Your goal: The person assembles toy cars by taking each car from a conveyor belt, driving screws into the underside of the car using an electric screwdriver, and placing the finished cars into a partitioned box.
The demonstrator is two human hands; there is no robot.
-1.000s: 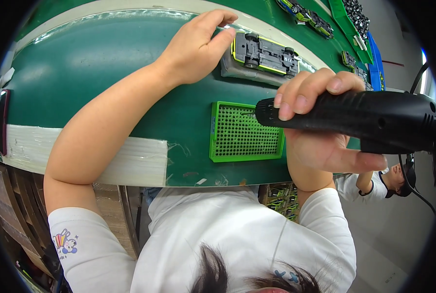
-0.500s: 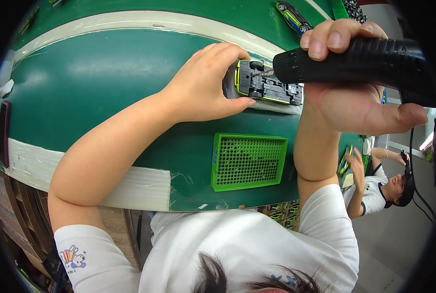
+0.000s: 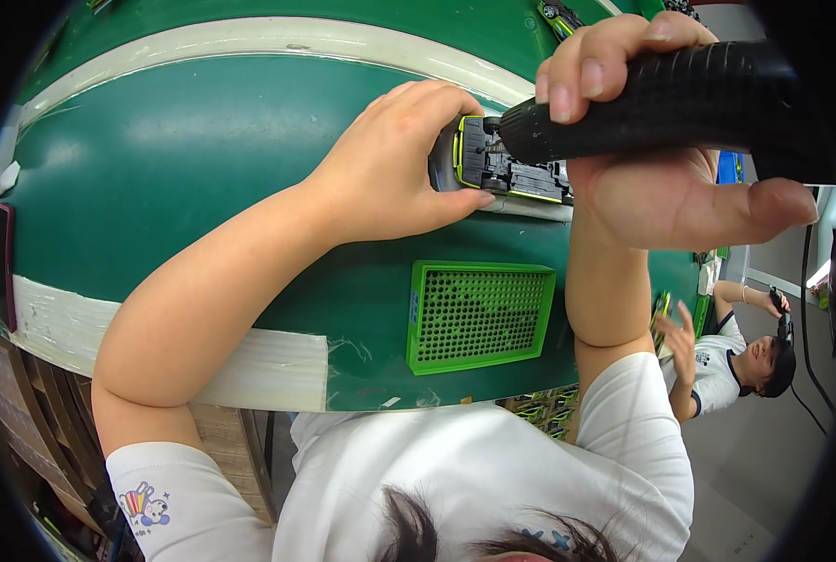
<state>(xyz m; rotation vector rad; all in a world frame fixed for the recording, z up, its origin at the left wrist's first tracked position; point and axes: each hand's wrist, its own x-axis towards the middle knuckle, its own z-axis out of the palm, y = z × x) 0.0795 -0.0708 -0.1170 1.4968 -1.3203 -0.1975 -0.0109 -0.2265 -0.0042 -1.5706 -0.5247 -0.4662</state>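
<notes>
Table (image 3: 184, 159) fills most of my view, a dark green top with a pale band curving along its far side and a strip of white tape at the near edge. Next in size I see my black power screwdriver (image 3: 680, 98), a ribbed barrel lying across the upper right. My right hand (image 3: 661, 159) is wrapped tight around it, fingers curled over the top and thumb stretched out beneath, with the tip end meeting the toy car. A green perforated tray (image 3: 482, 317) lies flat on the table just below both hands, near the front edge, apart from the car. My left hand (image 3: 390, 169) reaches in from the lower left and is closed on the toy car (image 3: 507, 169), thumb under its near side and fingers over its end. That car lies on the pale band with its dark underside up, yellow-green trim showing round the edge. At the far right a co-worker (image 3: 746, 361) in a white shirt holds a black tool. Smaller cars sit at the table's far edge (image 3: 558, 14).
</notes>
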